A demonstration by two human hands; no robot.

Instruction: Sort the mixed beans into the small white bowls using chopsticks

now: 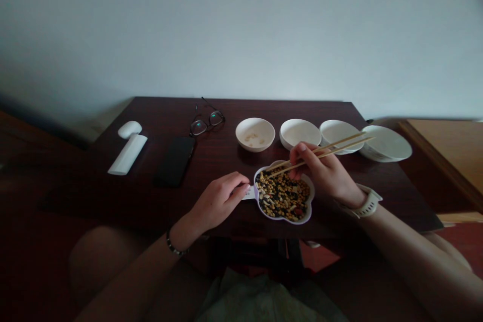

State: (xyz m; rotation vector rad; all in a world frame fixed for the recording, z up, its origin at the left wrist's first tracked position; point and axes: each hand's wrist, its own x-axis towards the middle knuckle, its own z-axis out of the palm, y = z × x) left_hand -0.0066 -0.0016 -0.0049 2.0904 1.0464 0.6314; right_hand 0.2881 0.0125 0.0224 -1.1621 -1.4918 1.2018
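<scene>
In front of me on the dark table is a paw-shaped dish with a short handle, filled with mixed beans, seeds and nuts. My left hand pinches the dish's white handle from the left. Two wooden chopsticks are gripped in my right hand, above the dish's right side. Their tips point down and left into the mix near its upper left; whether they hold a piece I cannot tell. Behind the dish, a white bowl contains several pale pieces.
To its right stand white bowls: one, a second and a third near the table's right edge. Glasses, a black phone, a white case and a white rounded object lie leftward. A wall rises behind.
</scene>
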